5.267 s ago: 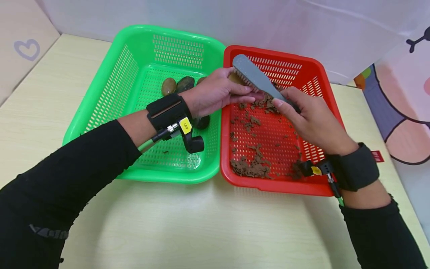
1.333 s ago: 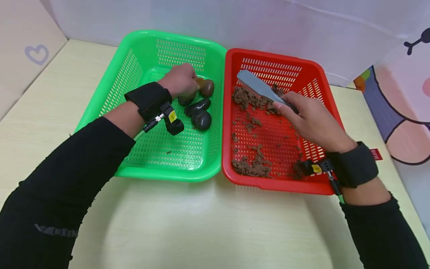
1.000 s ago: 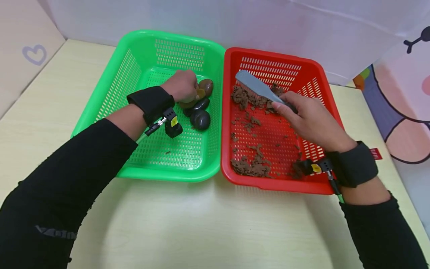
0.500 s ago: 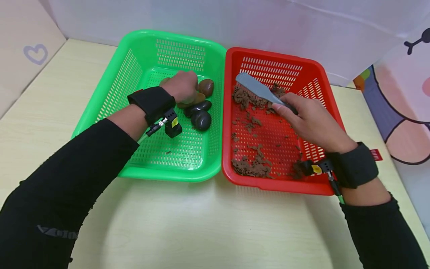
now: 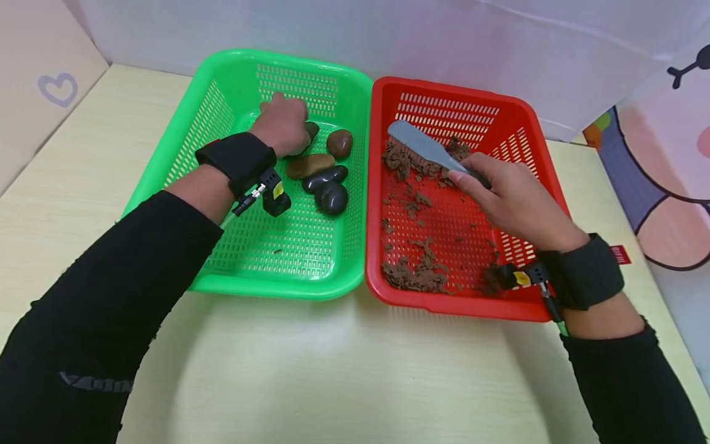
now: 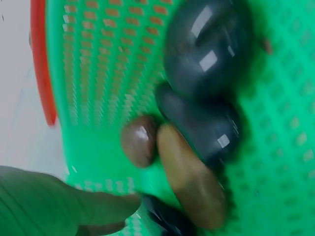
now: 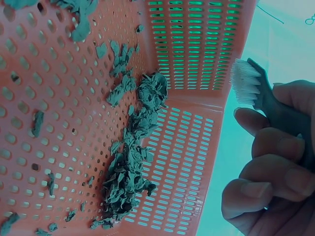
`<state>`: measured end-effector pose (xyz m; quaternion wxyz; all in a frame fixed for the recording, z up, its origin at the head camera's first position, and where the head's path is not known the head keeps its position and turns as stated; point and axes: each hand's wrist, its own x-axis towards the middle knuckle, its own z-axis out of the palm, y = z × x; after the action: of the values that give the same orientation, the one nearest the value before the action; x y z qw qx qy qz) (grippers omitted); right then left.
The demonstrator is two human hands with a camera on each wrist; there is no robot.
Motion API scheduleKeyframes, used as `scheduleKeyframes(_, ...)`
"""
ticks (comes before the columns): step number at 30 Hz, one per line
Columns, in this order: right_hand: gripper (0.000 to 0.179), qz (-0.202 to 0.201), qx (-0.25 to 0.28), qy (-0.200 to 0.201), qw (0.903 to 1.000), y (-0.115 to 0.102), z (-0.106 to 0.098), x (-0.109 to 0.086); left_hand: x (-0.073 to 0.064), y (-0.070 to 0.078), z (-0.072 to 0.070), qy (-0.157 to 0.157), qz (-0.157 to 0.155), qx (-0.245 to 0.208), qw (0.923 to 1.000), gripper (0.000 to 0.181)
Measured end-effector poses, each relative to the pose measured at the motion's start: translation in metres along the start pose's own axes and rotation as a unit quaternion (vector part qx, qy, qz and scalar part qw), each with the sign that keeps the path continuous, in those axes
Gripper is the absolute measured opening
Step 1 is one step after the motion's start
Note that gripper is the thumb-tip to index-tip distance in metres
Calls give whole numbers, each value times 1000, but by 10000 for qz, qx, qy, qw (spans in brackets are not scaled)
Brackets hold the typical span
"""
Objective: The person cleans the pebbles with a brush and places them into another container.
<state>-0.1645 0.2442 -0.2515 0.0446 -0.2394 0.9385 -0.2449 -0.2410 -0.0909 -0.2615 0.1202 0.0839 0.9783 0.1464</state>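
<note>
My left hand [image 5: 281, 126] is inside the green basket [image 5: 283, 290], beside a dark stone [image 5: 312, 129]. In the left wrist view the thumb [image 6: 106, 204] reaches this dark stone; the other fingers are mostly hidden, so a grip cannot be made out. Close by lie a tan oval stone [image 5: 310, 166], a reddish-brown stone [image 5: 339, 143], a long black stone [image 5: 325, 178] and a round black stone [image 5: 331, 197]. Over the red basket [image 5: 466, 306], my right hand [image 5: 513, 200] grips a grey-blue brush [image 5: 421, 142]; its pale bristles [image 7: 244, 82] show in the right wrist view.
Brown shavings [image 5: 416, 274] lie in the red basket's near left corner, with more shavings [image 5: 399, 160] along its far side. Both baskets stand side by side on a pale wooden table [image 5: 333, 370], against a white wall [image 5: 421, 37].
My left hand, which held the tan stone under the brush, has set it down in the green basket and moved back and left. The right hand stays over the red basket with the brush.
</note>
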Motion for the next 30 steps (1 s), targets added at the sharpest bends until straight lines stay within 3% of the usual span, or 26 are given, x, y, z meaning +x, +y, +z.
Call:
scheduleKeyframes(4, 24, 25, 4, -9, 10000, 0, 0, 0, 7, -11, 1, -401, -60, 461, 9981, 31)
scheduleKeyframes(10, 25, 50, 23, -32, 10000, 0, 0, 0, 9, -15, 10, -395, 25, 378, 9985, 41)
scheduleKeyframes(16, 26, 106, 29, -51, 9999, 0, 0, 0, 9, -14, 12, -496, 12, 346, 9982, 34)
scheduleKeyframes(25, 25, 41, -15, -25, 10000, 1, 0, 1, 10, -13, 11, -657, 402, 549, 9955, 22)
scheduleKeyframes(30, 24, -17, -59, 5, 10000, 1, 0, 1, 8, -10, 9, -713, 405, 535, 9952, 20)
